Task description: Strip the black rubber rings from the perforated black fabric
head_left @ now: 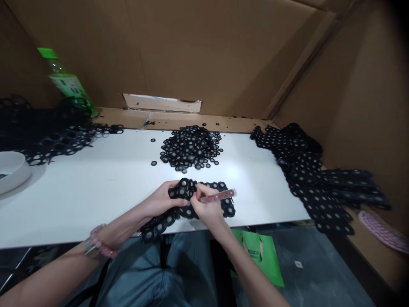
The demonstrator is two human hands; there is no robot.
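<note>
Black web of metal-centred rings [204,209] bunched between both hands: left hand [162,200] clasping its fold, right hand [207,207] pinching a flat reddish tool [220,196], near end hidden by fingers. Lower web end at the desk [96,192] edge; heap of loose rings [191,147] beyond.

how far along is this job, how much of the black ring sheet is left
Roughly midway, at a guess. Done: a heap of loose black rings sits mid-table, and the web at the left looks stripped, its holes empty. In hand: the left hand grips a strip of joined rings, the right hand holds a reddish tool against it. Remaining: the large pile of filled sheets at the right.
</note>
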